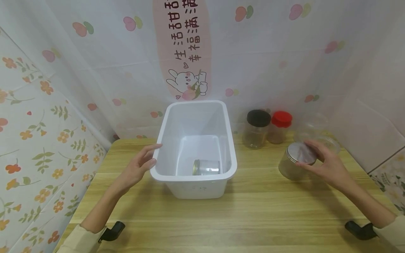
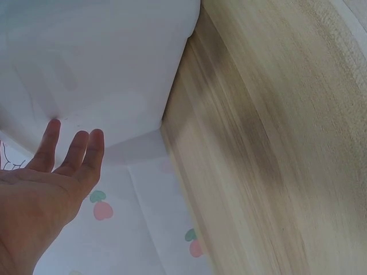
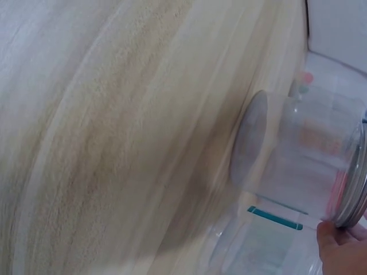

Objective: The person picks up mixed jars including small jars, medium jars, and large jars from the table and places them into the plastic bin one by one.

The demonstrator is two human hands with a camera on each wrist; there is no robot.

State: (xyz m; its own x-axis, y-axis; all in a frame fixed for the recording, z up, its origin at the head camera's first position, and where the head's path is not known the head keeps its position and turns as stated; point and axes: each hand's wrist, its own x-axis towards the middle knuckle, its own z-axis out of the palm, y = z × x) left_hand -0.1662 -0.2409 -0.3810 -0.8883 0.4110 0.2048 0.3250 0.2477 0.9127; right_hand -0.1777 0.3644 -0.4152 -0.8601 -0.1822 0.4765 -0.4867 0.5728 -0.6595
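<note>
A white plastic tub stands on the table, with a clear jar with a gold-coloured lid lying on its side inside. My left hand is at the tub's left rim. In the left wrist view, this hand's fingers are extended beside the tub's outer wall. On the right, my right hand grips a clear jar with a silver lid by its lid, thumb and fingers on opposite sides. This jar appears slightly tilted in the head view.
Behind the gripped jar stand a clear jar with a black lid and a smaller one with a red lid. Further right is another transparent container, partly behind my right hand. A patterned curtain hangs behind the wood-grain table.
</note>
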